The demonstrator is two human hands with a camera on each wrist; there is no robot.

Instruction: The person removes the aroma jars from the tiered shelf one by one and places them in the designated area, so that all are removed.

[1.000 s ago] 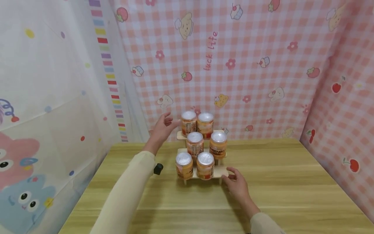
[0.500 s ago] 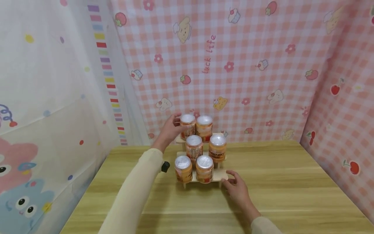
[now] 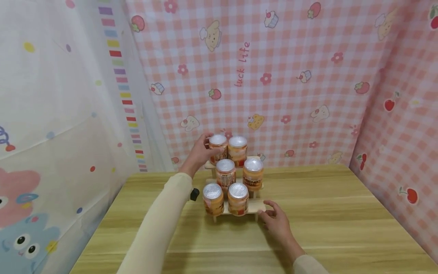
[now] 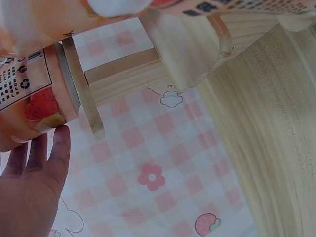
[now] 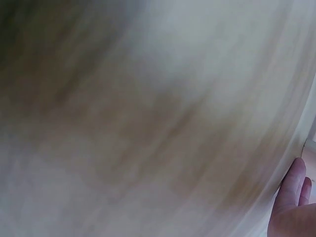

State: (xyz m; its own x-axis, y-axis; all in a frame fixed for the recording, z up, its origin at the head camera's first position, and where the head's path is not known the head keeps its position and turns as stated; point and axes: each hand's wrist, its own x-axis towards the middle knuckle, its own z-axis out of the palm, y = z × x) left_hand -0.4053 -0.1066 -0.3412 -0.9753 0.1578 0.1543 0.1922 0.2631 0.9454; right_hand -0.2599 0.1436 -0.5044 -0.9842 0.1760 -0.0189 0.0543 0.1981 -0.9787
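Note:
A three-tier wooden rack [image 3: 254, 206] holds orange cans with silver lids, two on each tier. My left hand [image 3: 200, 154] grips the left can [image 3: 218, 142] on the top tier, thumb across its front and fingers at its far side. In the left wrist view, fingertips touch the side of that can [image 4: 37, 106], close to the rack's wood [image 4: 81, 89]. The right top can [image 3: 237, 150] stands right beside it. My right hand [image 3: 278, 222] pinches the right end of the bottom tier between thumb and fingers. In the right wrist view, the hand [image 5: 294, 207] shows only at the edge.
The rack stands on a wood-grain table [image 3: 325, 213], near a pink checked cloth [image 3: 291, 95] hanging behind. A white patterned curtain [image 3: 68, 95] hangs on the left. A small black object [image 3: 194, 194] sits beside the left sleeve. The other cans [image 3: 253, 175] stand on the lower tiers.
My left hand has moved right from beside the rack and taken hold of the top-left can. The right hand stays at the bottom tier's end. The view has shifted slightly.

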